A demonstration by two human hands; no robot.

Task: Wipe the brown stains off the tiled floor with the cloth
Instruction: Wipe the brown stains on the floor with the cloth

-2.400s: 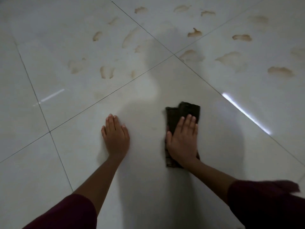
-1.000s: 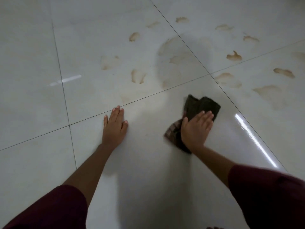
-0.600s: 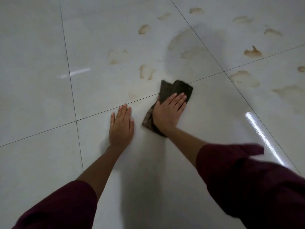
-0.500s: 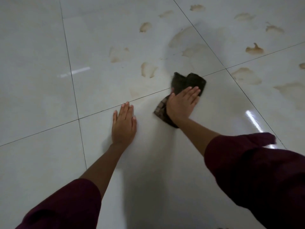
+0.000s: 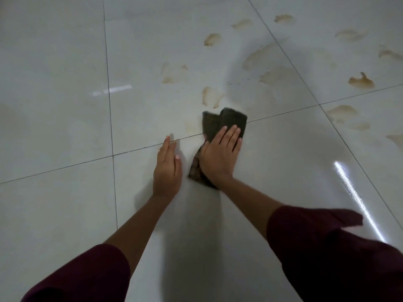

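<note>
My right hand [image 5: 220,155] presses flat, fingers spread, on the cloth [image 5: 224,124] across a grout line; stains [image 5: 211,98] lie just beyond. My left hand [image 5: 167,168] rests flat on the floor [image 5: 65,105].

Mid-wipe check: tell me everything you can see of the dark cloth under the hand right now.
The dark brownish-grey cloth looks like soft fabric, folded or bunched into a long strip with two rounded lobes at its far end. It lies flat on the glossy pale tiled floor, straddling a grout line. The right hand presses palm-down on its middle, fingers extended, hiding that part; a lighter, patterned near end pokes out by the wrist. Its far edge sits just short of a brown-ringed stain. The left hand rests on the floor beside it, apart.
</note>
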